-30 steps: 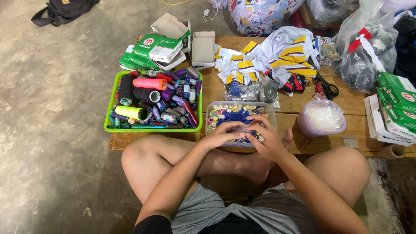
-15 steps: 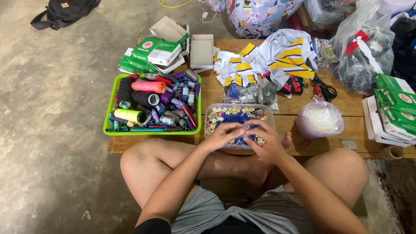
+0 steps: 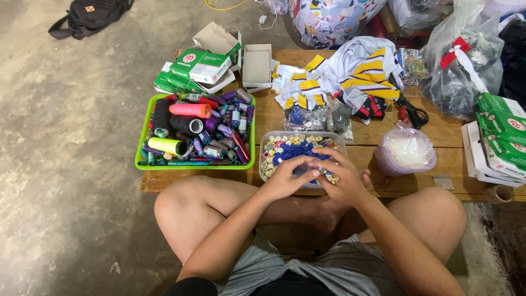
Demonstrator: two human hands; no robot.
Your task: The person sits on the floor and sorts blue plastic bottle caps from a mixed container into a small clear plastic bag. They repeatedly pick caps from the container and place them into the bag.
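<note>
While left hand (image 3: pixel 286 178) and right hand (image 3: pixel 341 178) meet over clear plastic tub (image 3: pixel 268 143), fingers curled, grip unclear

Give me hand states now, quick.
Left hand: fingers curled over the button tub, grasp cannot be told.
Right hand: same, fingertips meeting the left's, contents hidden.

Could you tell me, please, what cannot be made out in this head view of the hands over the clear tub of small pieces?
- Fingertips of the left hand and right hand: curled together, so any piece held is hidden.
- Clear plastic tub of small blue and cream pieces: near side covered by the hands; pieces too small to identify.
- Green and white cardboard boxes: cut off by the right edge.
- Black backpack: cut off by the top edge.
</note>
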